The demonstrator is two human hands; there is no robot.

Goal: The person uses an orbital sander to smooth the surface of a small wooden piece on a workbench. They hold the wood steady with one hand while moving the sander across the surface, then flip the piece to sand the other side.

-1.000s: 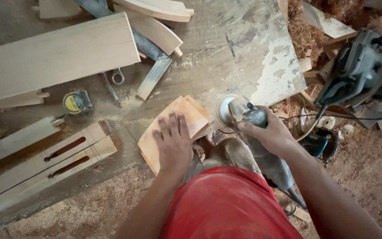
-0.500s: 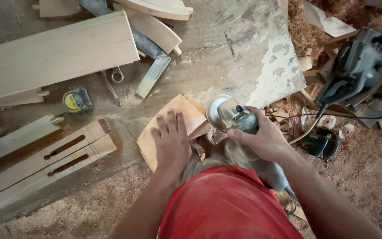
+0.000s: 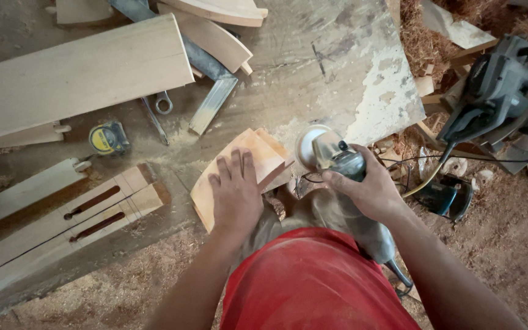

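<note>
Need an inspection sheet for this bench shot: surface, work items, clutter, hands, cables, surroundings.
Surface: worn workbench, dusty, with pale patches and sawdust.
Job's things: curved wood block at the bench edge; angle grinder with its disc beside the block's right end.
Clutter: tape measure, wrench, metal square, long plank, slotted rails, curved offcuts.
Hands: left hand flat on the block; right hand gripping the grinder.
Cables: power cords run across the floor scraps to the right.
Surroundings: second power tool at right, wood shavings, sawdust-covered floor.
</note>
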